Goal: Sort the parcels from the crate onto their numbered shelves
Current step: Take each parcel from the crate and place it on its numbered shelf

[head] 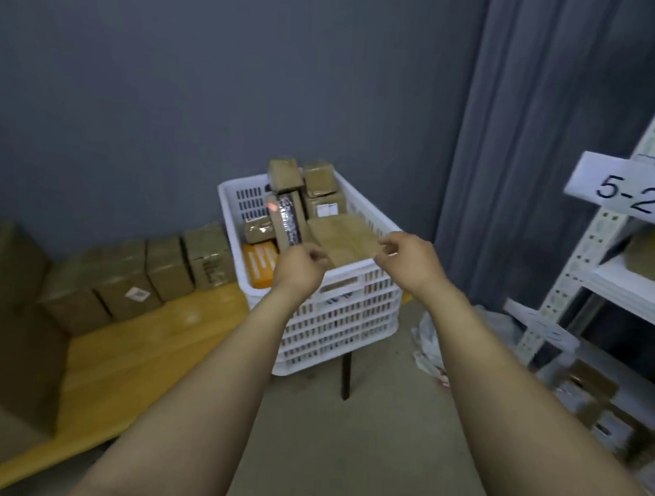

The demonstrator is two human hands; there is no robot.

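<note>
Both forearms stretch toward the white crate (337, 317). On its load, against the near rim, lies a flat brown parcel (342, 237), directly between the hands. The left hand (302, 263) is at its left edge and the right hand (408, 252) at its right corner, equally near. Its long side seems to run away from the person. Fingers are loosely curled; whether they already pinch it, I cannot tell.
</note>
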